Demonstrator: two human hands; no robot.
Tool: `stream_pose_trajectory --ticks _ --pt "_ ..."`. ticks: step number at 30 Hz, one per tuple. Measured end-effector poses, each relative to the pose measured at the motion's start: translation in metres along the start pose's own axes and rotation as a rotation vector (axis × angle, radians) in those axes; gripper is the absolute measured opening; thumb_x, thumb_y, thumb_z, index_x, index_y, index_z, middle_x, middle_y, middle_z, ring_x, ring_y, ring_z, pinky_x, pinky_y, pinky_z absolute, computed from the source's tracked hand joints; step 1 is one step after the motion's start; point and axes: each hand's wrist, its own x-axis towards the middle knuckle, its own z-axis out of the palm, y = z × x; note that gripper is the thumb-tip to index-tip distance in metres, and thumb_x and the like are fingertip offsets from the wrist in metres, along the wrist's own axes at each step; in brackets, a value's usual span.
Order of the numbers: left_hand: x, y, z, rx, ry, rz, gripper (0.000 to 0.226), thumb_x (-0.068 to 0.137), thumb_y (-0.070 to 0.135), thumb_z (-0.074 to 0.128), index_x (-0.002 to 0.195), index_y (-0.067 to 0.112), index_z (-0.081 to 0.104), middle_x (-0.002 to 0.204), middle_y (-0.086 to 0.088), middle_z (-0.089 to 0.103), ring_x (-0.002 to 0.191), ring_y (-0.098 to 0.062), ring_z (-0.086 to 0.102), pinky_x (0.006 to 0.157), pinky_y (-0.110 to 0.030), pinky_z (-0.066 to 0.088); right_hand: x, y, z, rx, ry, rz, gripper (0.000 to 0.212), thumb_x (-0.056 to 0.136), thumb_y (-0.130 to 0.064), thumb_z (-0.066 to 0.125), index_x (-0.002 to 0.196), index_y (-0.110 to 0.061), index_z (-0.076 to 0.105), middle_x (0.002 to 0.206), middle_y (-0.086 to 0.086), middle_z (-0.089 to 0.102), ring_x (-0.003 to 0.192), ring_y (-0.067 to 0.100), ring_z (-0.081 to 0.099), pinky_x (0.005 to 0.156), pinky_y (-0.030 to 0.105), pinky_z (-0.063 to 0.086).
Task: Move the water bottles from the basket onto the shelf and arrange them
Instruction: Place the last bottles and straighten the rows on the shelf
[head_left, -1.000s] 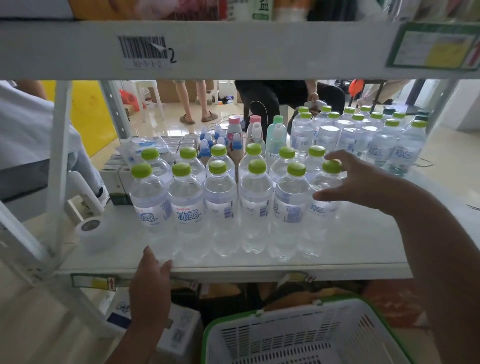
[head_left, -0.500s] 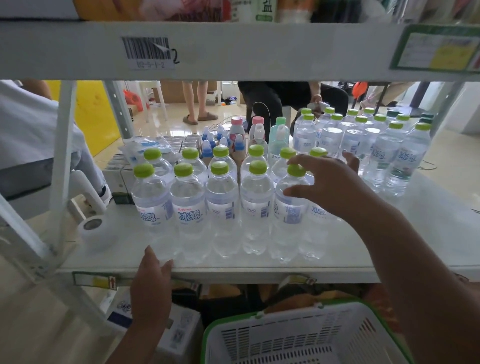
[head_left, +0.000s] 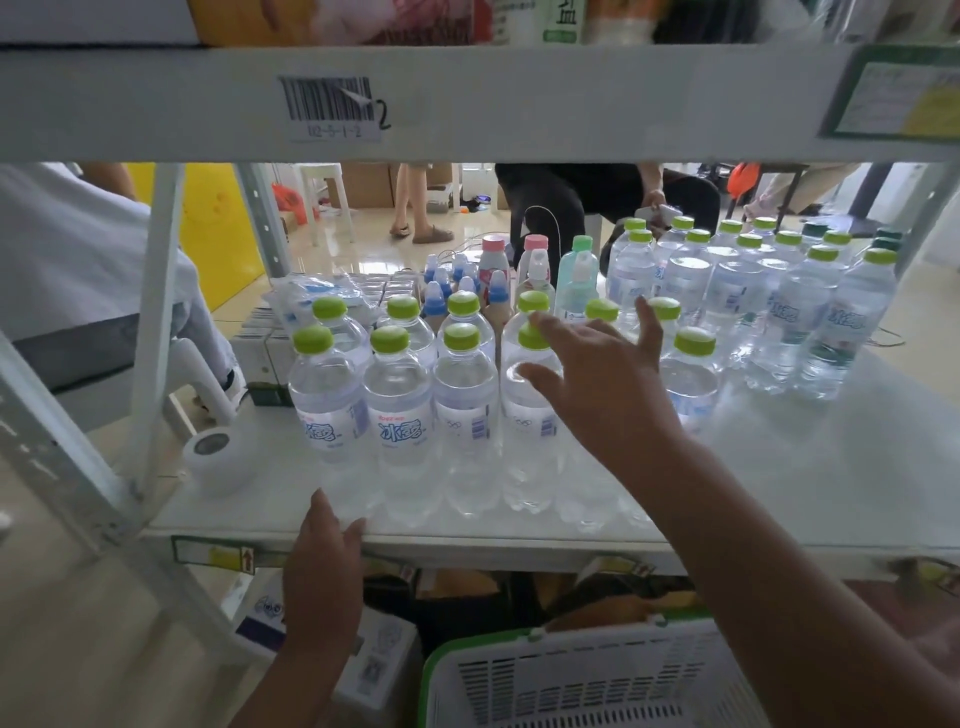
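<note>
Your right hand (head_left: 605, 374) is spread open over the water bottles (head_left: 462, 410) mid-shelf (head_left: 810, 483), gripping nothing. Your left hand (head_left: 324, 566) lies flat on the shelf edge at 7 o'clock, empty; basket (head_left: 587, 675) sits at 6.

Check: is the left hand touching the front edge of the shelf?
Touching. The head view shows the left hand resting on the shelf front edge, fingertips lapping over its lip.

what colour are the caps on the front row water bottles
Lime green caps, clearest in the head view.
</note>
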Motion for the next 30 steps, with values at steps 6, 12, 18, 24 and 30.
stream_pose_trajectory --ticks 6,12,18,24,30 --pt "-0.001 0.004 -0.002 -0.005 0.005 -0.007 0.041 0.088 0.016 0.06 0.121 -0.004 0.044 0.102 -0.025 0.062 0.092 -0.041 0.062 0.073 -0.051 0.052 0.008 -0.004 0.008 0.001 0.102 0.039 0.031 0.09 -0.041 0.059 0.113 -0.022 0.057 0.096 -0.002 0.074 0.102 0.019 0.068 0.116 0.049 0.006" --pt "-0.002 0.002 -0.001 0.017 0.008 0.004 0.044 0.088 0.017 0.06 0.123 -0.004 0.044 0.102 -0.025 0.063 0.093 -0.042 0.063 0.072 -0.051 0.054 0.01 -0.006 0.011 -0.02 0.138 0.025 0.03 0.089 -0.04 0.061 0.11 -0.019 0.062 0.092 0.002 0.075 0.097 0.019 0.07 0.115 0.041 0.005" --pt "-0.002 0.001 -0.001 0.011 0.014 0.015 0.05 0.088 0.017 0.061 0.129 -0.005 0.042 0.105 -0.025 0.064 0.096 -0.041 0.063 0.073 -0.049 0.054 0.012 -0.002 0.012 -0.027 0.13 0.032 0.029 0.09 -0.04 0.06 0.108 -0.018 0.061 0.089 0.003 0.075 0.095 0.02 0.069 0.115 0.039 0.005" --pt "-0.002 0.0 0.0 0.015 0.012 0.02 0.05 0.087 0.017 0.062 0.128 -0.005 0.043 0.105 -0.026 0.064 0.096 -0.041 0.064 0.073 -0.05 0.056 0.013 -0.002 0.016 -0.036 0.135 0.031 0.028 0.09 -0.039 0.058 0.108 -0.017 0.06 0.089 0.003 0.074 0.096 0.02 0.068 0.114 0.037 0.006" --pt "-0.003 -0.001 -0.001 0.01 0.012 0.02 0.05 0.088 0.018 0.06 0.129 -0.005 0.042 0.106 -0.025 0.064 0.097 -0.04 0.063 0.075 -0.049 0.055 0.013 -0.001 0.017 -0.045 0.15 0.032 0.027 0.09 -0.037 0.061 0.106 -0.016 0.061 0.089 0.005 0.075 0.094 0.022 0.069 0.112 0.036 0.009"
